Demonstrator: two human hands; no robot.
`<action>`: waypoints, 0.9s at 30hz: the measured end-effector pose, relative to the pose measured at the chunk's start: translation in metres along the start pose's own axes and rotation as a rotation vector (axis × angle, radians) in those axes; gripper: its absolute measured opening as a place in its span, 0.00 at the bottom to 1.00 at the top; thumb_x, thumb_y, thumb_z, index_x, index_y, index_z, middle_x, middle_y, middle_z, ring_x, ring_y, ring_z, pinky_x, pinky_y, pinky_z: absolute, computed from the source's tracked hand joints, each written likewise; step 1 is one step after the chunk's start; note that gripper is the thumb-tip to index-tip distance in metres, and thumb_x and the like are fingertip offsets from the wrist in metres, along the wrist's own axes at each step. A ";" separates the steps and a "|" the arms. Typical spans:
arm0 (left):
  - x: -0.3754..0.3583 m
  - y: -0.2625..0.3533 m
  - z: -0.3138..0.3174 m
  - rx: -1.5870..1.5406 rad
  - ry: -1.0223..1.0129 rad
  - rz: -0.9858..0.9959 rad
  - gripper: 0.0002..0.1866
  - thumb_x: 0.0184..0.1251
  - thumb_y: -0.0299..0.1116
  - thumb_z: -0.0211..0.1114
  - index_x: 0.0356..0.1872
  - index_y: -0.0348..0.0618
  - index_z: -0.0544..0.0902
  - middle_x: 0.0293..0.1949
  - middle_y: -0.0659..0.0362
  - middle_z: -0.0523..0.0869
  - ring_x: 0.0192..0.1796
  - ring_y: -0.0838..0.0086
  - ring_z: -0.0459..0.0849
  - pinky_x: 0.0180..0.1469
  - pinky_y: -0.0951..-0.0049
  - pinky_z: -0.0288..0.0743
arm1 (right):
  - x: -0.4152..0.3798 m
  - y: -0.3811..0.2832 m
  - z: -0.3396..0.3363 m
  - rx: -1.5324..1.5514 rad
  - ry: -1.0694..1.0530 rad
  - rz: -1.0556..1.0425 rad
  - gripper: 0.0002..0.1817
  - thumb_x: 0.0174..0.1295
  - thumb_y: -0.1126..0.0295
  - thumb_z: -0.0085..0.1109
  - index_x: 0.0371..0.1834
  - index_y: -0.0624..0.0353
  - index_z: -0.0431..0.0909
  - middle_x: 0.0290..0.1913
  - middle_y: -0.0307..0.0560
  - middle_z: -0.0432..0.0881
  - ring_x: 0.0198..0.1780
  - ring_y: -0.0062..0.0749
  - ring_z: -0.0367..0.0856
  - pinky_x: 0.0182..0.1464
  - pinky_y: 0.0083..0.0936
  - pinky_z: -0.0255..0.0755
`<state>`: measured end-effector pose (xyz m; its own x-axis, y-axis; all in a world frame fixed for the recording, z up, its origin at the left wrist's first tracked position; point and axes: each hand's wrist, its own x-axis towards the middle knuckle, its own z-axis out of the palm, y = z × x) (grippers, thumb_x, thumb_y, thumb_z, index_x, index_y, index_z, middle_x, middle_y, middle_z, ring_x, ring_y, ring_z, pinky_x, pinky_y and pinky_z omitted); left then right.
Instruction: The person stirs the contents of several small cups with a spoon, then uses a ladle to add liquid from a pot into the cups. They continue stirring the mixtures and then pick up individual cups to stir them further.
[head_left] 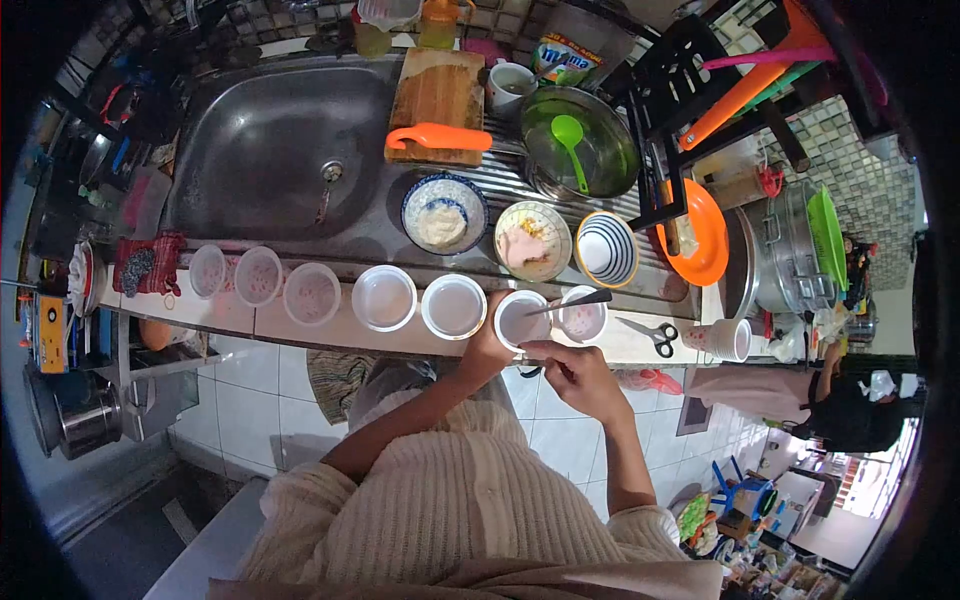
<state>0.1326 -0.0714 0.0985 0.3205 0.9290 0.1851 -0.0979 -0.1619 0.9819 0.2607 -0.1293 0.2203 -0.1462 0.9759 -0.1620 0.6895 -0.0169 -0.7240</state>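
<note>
In the head view, my left hand (487, 348) wraps round the left side of a white plastic cup (518, 325) with pale contents at the counter's front edge. A spoon with a dark handle (592, 299) leans in this cup, its handle reaching over a neighbouring plastic cup (584, 322). My right hand (582, 378) is just in front of these two cups, fingers curled together, index fingertip at the held cup's near rim; what they pinch, if anything, is hidden. Left of my hands stands a row of several similar cups (384, 298).
Behind the cups are a blue-patterned bowl (444, 215), a bowl with pink and yellow remains (533, 241) and a striped bowl (606, 250). Scissors (652, 336) and stacked cups (722, 340) lie right. A sink (270, 150), pot (610, 150) and orange plate (700, 240) surround them.
</note>
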 end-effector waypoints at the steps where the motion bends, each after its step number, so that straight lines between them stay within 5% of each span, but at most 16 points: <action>1: 0.000 0.002 0.001 -0.015 0.006 0.011 0.32 0.42 0.30 0.74 0.50 0.39 0.68 0.42 0.56 0.75 0.47 0.69 0.76 0.49 0.70 0.70 | -0.001 0.001 0.002 0.067 0.002 0.027 0.19 0.50 0.83 0.49 0.45 0.56 0.78 0.24 0.46 0.78 0.23 0.27 0.76 0.30 0.22 0.71; 7: 0.000 0.008 -0.001 0.003 -0.008 0.004 0.28 0.44 0.25 0.72 0.49 0.39 0.68 0.43 0.57 0.77 0.46 0.72 0.77 0.50 0.71 0.70 | -0.003 0.010 0.012 0.353 -0.004 0.079 0.18 0.54 0.83 0.47 0.47 0.58 0.76 0.20 0.34 0.69 0.22 0.14 0.62 0.25 0.13 0.60; 14: -0.001 0.002 0.002 0.038 0.028 0.012 0.31 0.42 0.28 0.73 0.49 0.39 0.68 0.42 0.56 0.76 0.46 0.69 0.77 0.49 0.70 0.70 | -0.015 -0.002 0.004 0.597 0.061 0.178 0.19 0.55 0.85 0.44 0.47 0.56 0.73 0.19 0.35 0.64 0.21 0.13 0.57 0.24 0.12 0.55; 17: 0.003 0.009 0.000 -0.034 -0.029 -0.073 0.31 0.42 0.28 0.73 0.49 0.39 0.68 0.41 0.56 0.76 0.46 0.69 0.77 0.50 0.70 0.70 | -0.019 -0.009 -0.001 0.369 0.078 0.259 0.19 0.55 0.85 0.45 0.49 0.55 0.72 0.20 0.34 0.69 0.21 0.13 0.61 0.25 0.13 0.58; 19: 0.003 0.010 0.000 -0.033 -0.043 -0.089 0.31 0.41 0.26 0.74 0.49 0.39 0.68 0.43 0.56 0.77 0.47 0.70 0.76 0.50 0.70 0.70 | -0.019 -0.006 0.006 0.195 0.176 0.028 0.21 0.53 0.83 0.47 0.51 0.52 0.72 0.20 0.40 0.75 0.18 0.23 0.70 0.24 0.19 0.65; 22: 0.002 0.008 -0.002 -0.024 -0.056 -0.087 0.33 0.39 0.25 0.75 0.49 0.39 0.67 0.44 0.56 0.76 0.49 0.71 0.76 0.52 0.70 0.69 | -0.019 0.005 0.021 0.055 0.208 -0.018 0.21 0.52 0.84 0.49 0.50 0.54 0.75 0.22 0.43 0.73 0.18 0.23 0.67 0.26 0.20 0.66; 23: 0.000 0.006 -0.002 -0.020 -0.055 -0.075 0.33 0.38 0.26 0.75 0.49 0.39 0.67 0.45 0.56 0.76 0.49 0.71 0.75 0.53 0.70 0.68 | -0.022 0.005 0.022 -0.050 0.127 0.082 0.24 0.48 0.85 0.51 0.50 0.51 0.75 0.27 0.44 0.78 0.21 0.32 0.73 0.29 0.24 0.70; 27: -0.001 0.009 -0.004 -0.045 -0.065 -0.050 0.36 0.38 0.26 0.75 0.52 0.39 0.66 0.46 0.56 0.76 0.51 0.70 0.74 0.54 0.70 0.67 | -0.023 0.008 0.026 -0.197 0.144 0.044 0.27 0.46 0.84 0.52 0.51 0.48 0.75 0.31 0.47 0.80 0.25 0.38 0.77 0.31 0.30 0.71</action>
<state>0.1277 -0.0726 0.1072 0.3860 0.9119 0.1392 -0.1222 -0.0991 0.9876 0.2511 -0.1577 0.2011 -0.0199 0.9963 -0.0831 0.8198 -0.0313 -0.5718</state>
